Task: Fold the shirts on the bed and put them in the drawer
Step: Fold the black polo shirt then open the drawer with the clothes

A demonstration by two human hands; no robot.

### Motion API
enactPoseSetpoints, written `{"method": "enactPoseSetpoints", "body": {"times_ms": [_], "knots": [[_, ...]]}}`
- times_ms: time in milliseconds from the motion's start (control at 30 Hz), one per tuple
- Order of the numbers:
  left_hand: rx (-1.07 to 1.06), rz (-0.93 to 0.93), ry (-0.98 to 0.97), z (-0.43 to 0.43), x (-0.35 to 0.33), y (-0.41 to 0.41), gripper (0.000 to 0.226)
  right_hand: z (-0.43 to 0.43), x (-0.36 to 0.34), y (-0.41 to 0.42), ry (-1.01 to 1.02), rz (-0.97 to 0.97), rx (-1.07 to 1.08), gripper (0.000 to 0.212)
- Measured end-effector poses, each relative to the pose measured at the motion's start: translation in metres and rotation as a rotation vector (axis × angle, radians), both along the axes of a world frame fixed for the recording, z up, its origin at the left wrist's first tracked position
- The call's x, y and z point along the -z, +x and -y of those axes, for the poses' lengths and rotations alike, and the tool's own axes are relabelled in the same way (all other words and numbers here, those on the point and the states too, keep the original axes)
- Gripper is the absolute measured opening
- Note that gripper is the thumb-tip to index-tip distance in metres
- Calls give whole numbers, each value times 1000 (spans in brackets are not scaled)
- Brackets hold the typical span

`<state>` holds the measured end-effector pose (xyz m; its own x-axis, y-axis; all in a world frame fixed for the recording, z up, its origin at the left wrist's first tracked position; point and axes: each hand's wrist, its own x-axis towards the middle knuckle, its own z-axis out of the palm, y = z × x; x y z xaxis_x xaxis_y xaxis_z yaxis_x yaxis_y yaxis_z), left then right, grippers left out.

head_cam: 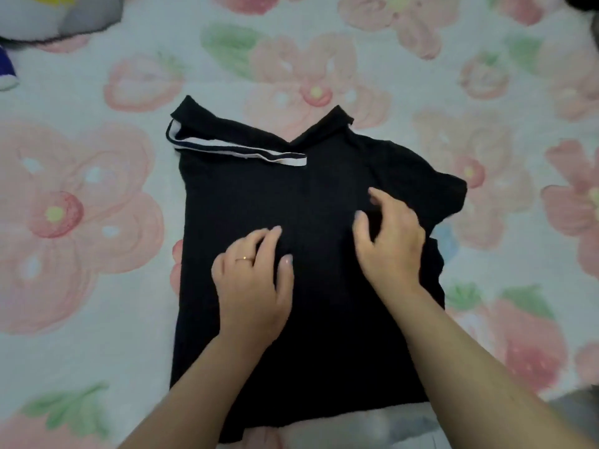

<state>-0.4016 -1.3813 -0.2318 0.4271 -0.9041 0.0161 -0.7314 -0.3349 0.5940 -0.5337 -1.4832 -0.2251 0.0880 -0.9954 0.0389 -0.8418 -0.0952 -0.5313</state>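
Nearest, two bare forearms reach in from the bottom edge. Left hand (252,280), ring on one finger, lies palm down on the black shirt (227,196), fingers loosely spread, gripping nothing. Right hand (389,244) rests just beside it, fingers curled on the cloth; a pinch cannot be told. Shirt lies on the flowered bed (81,222), left sleeve folded inward, white-striped cuff (246,150) near the collar.

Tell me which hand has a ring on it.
The left hand: a thin gold ring sits on one finger. The right hand is bare.
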Motion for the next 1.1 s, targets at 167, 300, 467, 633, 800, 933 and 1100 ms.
{"method": "enactPoseSetpoints", "body": {"times_ms": [167,300,467,633,800,933,1100], "knots": [[208,-199,103,114,-14,-59,37,-55,7,-105,251,-8,422,48],[235,-232,212,182,-8,-111,49,-87,22,-122,475,93,341,39],[268,48,544,211,8,-168,101,-104,23,-114,417,131,374,28],[262,67,306,193,29,-147,37,-117,18,-99,223,86,319,31],[-177,-679,-15,176,6,-92,15,-123,10,-96,53,58,364,16],[-525,-1268,-103,157,-13,-26,16,-141,-7,-76,-148,-83,185,32],[-562,-1157,116,117,-9,45,41,-169,-17,-20,361,-278,-355,22]]}}
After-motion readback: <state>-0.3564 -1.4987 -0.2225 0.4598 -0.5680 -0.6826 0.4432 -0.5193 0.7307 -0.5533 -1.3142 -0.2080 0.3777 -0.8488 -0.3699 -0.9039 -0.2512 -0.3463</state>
